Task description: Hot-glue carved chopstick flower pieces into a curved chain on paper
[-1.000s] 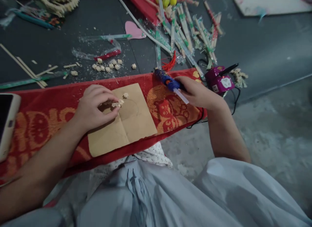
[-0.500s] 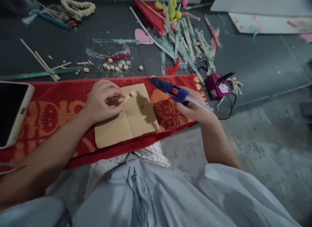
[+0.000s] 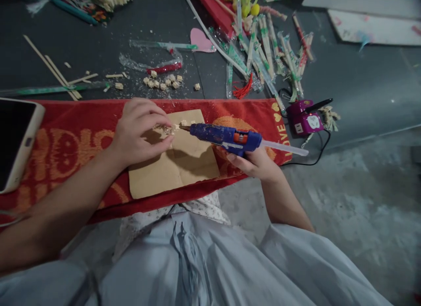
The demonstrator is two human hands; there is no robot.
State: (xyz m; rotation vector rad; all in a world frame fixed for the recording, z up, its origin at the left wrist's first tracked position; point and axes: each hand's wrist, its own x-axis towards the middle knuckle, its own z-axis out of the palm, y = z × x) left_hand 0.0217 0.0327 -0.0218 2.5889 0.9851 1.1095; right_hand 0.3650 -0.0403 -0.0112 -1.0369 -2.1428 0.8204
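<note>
My right hand is wrapped round a blue hot glue gun, with a clear glue stick poking out of its back end. The gun's nozzle points left and ends right beside a cluster of small pale wooden pieces. My left hand has thumb and fingers curved about that cluster, steadying it over a tan folded sheet. Part of the cluster is hidden by my fingers. Just beyond the nozzle, one small pale piece lies on the sheet. Beneath everything spreads a red and orange towel.
Several loose wooden bits lie behind the towel. A phone rests at the left. To the right stands a purple socket block with a cable. Wrapped chopsticks are heaped at the back, near a pink heart.
My right hand has brought the glue gun left and down, so its nozzle is now at the wooden cluster. My left hand stays almost in place. The view has shifted slightly.
</note>
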